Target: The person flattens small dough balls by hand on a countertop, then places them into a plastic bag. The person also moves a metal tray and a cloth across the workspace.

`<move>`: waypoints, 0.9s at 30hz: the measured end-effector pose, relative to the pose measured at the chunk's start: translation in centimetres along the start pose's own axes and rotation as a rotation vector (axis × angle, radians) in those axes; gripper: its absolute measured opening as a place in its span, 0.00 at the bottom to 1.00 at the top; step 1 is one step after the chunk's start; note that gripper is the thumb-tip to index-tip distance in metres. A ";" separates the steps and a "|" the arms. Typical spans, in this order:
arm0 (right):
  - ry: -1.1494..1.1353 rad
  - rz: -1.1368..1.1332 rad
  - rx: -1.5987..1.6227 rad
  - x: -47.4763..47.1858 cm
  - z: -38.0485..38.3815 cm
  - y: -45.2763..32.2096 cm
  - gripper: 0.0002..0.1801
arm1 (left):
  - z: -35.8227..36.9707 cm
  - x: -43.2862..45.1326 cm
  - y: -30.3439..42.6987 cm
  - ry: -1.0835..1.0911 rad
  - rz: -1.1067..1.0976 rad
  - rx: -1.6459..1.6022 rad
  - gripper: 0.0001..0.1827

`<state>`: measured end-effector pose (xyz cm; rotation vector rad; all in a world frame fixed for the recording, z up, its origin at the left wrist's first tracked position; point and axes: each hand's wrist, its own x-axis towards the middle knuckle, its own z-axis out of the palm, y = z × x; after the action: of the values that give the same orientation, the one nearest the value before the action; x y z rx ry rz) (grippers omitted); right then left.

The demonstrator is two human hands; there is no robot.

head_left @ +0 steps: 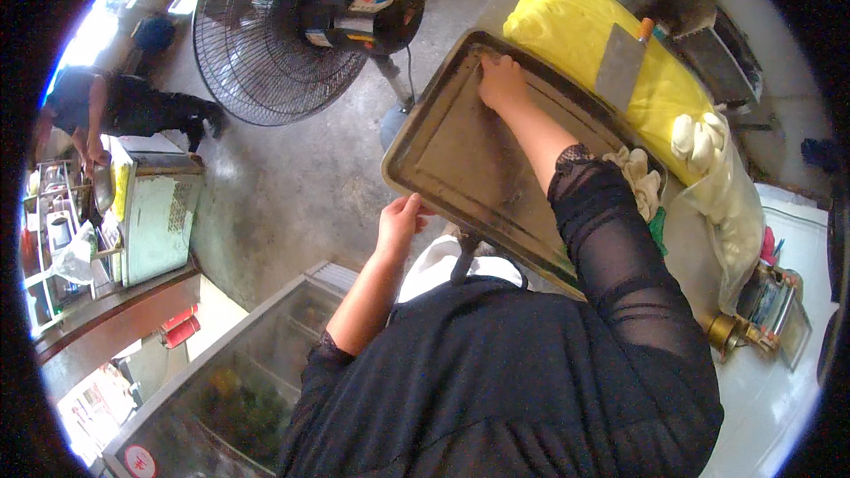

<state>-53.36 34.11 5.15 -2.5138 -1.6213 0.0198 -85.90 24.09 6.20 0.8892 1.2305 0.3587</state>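
Observation:
A shallow rectangular tray [458, 139] with a dark raised rim and a brownish, stained bottom lies tilted across the view before me. My left hand [400, 222] pinches its near left rim between thumb and fingers. Inside the far corner, my right hand [506, 83] presses bent fingers down by the rim; whether anything small is under the fingertips cannot be seen. My right forearm crosses above the tray. Off-white crumpled cloth [637, 176] lies at the tray's right side, with a bit of green material [657, 232] beside it.
Yellow plastic sheeting [571, 20] covers a long bundle beyond the tray; a broad-bladed cleaver [621, 66] rests on it. A pedestal fan [285, 33] stands ahead left. A glass-topped chest [265, 372] is at my left. A small roller machine [764, 312] sits right. Another person [126, 103] stands far left.

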 end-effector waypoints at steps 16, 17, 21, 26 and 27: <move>0.038 0.174 0.010 -4.3 -0.6 5.6 0.26 | -0.3 0.5 -0.4 -0.035 0.012 0.011 0.17; 0.076 0.124 -0.007 -4.3 -0.4 5.9 0.26 | -0.3 0.5 -0.3 -0.028 0.004 0.029 0.17; 0.024 0.069 -0.186 -4.3 -0.1 5.7 0.24 | -0.2 0.4 -0.2 -0.026 0.024 0.018 0.18; 0.061 -0.035 -0.307 -2.6 -0.2 4.8 0.12 | 0.0 0.1 0.1 -0.008 -0.008 0.006 0.18; 0.077 -0.071 -0.327 -2.1 -0.4 4.6 0.12 | 0.0 0.1 0.1 -0.016 0.011 -0.001 0.18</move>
<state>-50.03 30.28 4.78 -2.6441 -1.8083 -0.3747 -85.84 24.23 6.19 0.8964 1.2107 0.3597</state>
